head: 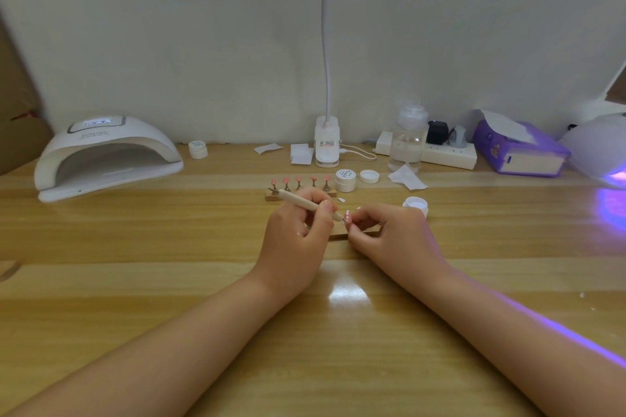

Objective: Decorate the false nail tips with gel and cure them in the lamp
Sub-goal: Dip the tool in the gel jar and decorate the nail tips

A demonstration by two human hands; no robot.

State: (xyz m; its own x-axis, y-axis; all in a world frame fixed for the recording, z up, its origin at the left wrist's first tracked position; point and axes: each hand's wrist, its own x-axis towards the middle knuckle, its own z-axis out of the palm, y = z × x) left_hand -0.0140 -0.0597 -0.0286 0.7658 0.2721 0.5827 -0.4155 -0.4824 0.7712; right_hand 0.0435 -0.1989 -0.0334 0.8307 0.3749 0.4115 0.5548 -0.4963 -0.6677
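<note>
false nail tip [347, 214], pink with pale dots, sits at centre frame, pinched at the fingertips of the right hand [389, 234]. the left hand [298, 234] grips a cream-handled nail tool [310, 204] like a pen, its tip touching the nail. behind them a wooden stand [301, 194] holds five pink tips, beside white gel jars [345, 180]. a white curing lamp [105, 156] stands at upper left of the wooden desk [135, 281].
</note>
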